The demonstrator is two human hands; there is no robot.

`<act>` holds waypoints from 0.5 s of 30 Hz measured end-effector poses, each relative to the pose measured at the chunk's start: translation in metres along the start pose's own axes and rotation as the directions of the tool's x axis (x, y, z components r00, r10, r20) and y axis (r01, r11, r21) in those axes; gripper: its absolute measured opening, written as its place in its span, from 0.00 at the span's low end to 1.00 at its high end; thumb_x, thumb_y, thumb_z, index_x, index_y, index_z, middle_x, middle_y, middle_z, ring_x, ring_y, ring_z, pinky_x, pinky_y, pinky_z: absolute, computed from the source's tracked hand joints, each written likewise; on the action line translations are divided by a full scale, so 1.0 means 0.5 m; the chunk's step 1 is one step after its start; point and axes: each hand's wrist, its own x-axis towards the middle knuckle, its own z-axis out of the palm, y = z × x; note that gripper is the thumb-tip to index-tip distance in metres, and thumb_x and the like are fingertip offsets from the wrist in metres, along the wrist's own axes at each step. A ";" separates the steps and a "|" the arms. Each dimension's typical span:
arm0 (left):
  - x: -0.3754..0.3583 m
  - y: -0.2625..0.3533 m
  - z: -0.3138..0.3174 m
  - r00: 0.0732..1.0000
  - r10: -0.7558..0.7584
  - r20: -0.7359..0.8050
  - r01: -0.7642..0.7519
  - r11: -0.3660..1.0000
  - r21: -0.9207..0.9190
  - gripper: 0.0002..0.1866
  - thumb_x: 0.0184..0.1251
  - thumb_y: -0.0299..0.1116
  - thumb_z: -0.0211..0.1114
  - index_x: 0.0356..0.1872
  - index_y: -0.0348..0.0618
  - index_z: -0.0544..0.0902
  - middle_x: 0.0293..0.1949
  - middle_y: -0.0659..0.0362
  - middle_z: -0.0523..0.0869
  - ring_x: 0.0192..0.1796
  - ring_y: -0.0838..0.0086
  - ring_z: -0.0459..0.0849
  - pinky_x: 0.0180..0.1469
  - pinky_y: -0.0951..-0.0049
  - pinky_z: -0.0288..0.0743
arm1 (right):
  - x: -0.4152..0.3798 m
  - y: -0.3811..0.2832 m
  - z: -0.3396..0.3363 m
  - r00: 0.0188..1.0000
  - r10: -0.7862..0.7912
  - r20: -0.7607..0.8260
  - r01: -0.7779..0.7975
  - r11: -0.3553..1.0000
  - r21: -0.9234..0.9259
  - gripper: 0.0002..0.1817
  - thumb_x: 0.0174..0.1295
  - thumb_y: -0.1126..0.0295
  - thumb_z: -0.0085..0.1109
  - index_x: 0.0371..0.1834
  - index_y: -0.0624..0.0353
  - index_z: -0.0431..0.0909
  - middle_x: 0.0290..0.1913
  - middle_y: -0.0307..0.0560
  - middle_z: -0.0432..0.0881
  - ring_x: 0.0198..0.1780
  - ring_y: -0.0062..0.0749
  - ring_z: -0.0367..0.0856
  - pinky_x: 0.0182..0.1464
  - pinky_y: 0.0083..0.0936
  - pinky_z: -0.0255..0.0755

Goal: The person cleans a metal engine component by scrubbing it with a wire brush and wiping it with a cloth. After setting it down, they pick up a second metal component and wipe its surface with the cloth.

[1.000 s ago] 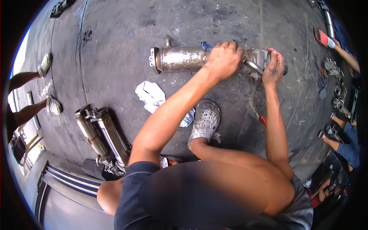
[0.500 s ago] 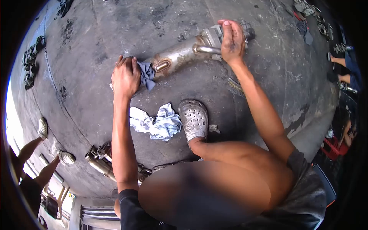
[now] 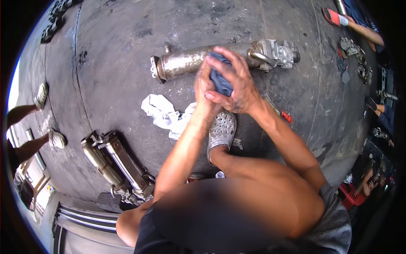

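Observation:
A dark blue cloth (image 3: pixel 220 76) is bunched between my two hands, above the floor. My left hand (image 3: pixel 204 84) presses it from the left side, its fingers partly hidden. My right hand (image 3: pixel 237 82) wraps it from the right, fingers curled over the top. Just behind the hands a metal cylinder (image 3: pixel 182 63) with brown stains lies on the floor, a flange at its left end and a grey valve block (image 3: pixel 277 53) at its right. A crumpled white cloth (image 3: pixel 163 113) lies below the cylinder.
My shoe (image 3: pixel 223 127) stands below my hands. A red-handled tool (image 3: pixel 286 117) lies to its right. Two more metal cylinders (image 3: pixel 122 163) are at the lower left. People's legs show at the left (image 3: pixel 29 144) and upper right (image 3: pixel 366 34). More parts (image 3: pixel 349 46) lie at the right.
Both hands have left the cylinder and come together around the blue cloth. The cylinder's left end, covered before, now shows. The view has shifted.

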 end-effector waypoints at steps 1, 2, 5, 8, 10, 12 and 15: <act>-0.023 -0.012 0.005 0.995 0.087 0.052 -0.094 0.981 0.169 0.25 0.82 0.51 0.57 0.65 0.41 0.77 0.59 0.54 0.84 0.59 0.66 0.85 0.62 0.63 0.80 | -0.020 0.010 0.015 0.998 0.049 -0.048 -0.046 0.998 0.049 0.28 0.68 0.48 0.66 0.61 0.58 0.83 0.61 0.57 0.81 0.63 0.51 0.80 0.65 0.45 0.76; -0.038 -0.019 0.027 0.975 -0.215 0.062 0.219 0.857 -0.466 0.26 0.82 0.53 0.55 0.67 0.42 0.76 0.62 0.56 0.83 0.64 0.67 0.82 0.67 0.62 0.76 | -0.043 0.029 0.022 0.991 0.098 -0.093 -0.089 0.991 0.096 0.25 0.69 0.51 0.66 0.58 0.60 0.84 0.60 0.57 0.82 0.61 0.50 0.82 0.60 0.42 0.80; -0.078 -0.017 0.023 0.883 -0.350 0.313 0.464 0.748 -0.474 0.31 0.83 0.55 0.53 0.73 0.41 0.73 0.70 0.57 0.78 0.73 0.66 0.73 0.74 0.63 0.66 | -0.078 0.074 -0.016 0.914 0.340 -0.220 -0.356 0.934 -0.036 0.14 0.74 0.60 0.63 0.46 0.62 0.86 0.37 0.51 0.87 0.39 0.42 0.88 0.40 0.31 0.83; -0.100 0.041 -0.015 0.786 -0.323 0.526 0.377 0.926 0.007 0.35 0.84 0.59 0.48 0.79 0.44 0.67 0.77 0.55 0.71 0.77 0.63 0.69 0.77 0.62 0.60 | -0.036 0.098 -0.088 0.815 0.412 -0.407 -0.449 0.893 0.004 0.16 0.79 0.60 0.56 0.39 0.62 0.84 0.21 0.40 0.81 0.25 0.34 0.82 0.27 0.27 0.75; -0.102 0.064 -0.033 0.849 -0.282 0.447 0.151 0.940 0.306 0.41 0.76 0.55 0.64 0.82 0.47 0.62 0.80 0.50 0.67 0.80 0.58 0.65 0.78 0.52 0.60 | 0.018 0.043 -0.142 0.677 0.691 -0.254 -0.522 0.694 0.496 0.16 0.80 0.60 0.54 0.41 0.62 0.82 0.24 0.42 0.81 0.24 0.31 0.78 0.24 0.26 0.69; -0.108 0.062 -0.044 0.912 -0.156 0.381 -0.049 0.877 0.477 0.46 0.69 0.51 0.75 0.82 0.48 0.63 0.80 0.49 0.66 0.81 0.56 0.64 0.78 0.47 0.61 | 0.058 -0.011 -0.178 0.627 0.779 -0.025 -0.455 0.392 0.800 0.16 0.81 0.59 0.51 0.44 0.62 0.79 0.26 0.45 0.79 0.23 0.28 0.75 0.21 0.25 0.65; -0.102 0.047 -0.034 0.905 0.131 0.404 -0.371 0.706 0.604 0.46 0.60 0.43 0.83 0.77 0.46 0.70 0.78 0.46 0.68 0.81 0.55 0.64 0.78 0.51 0.63 | 0.070 -0.053 -0.213 0.735 0.596 0.325 -0.381 -0.033 0.924 0.19 0.81 0.57 0.44 0.51 0.64 0.75 0.31 0.52 0.75 0.22 0.25 0.68 0.20 0.23 0.59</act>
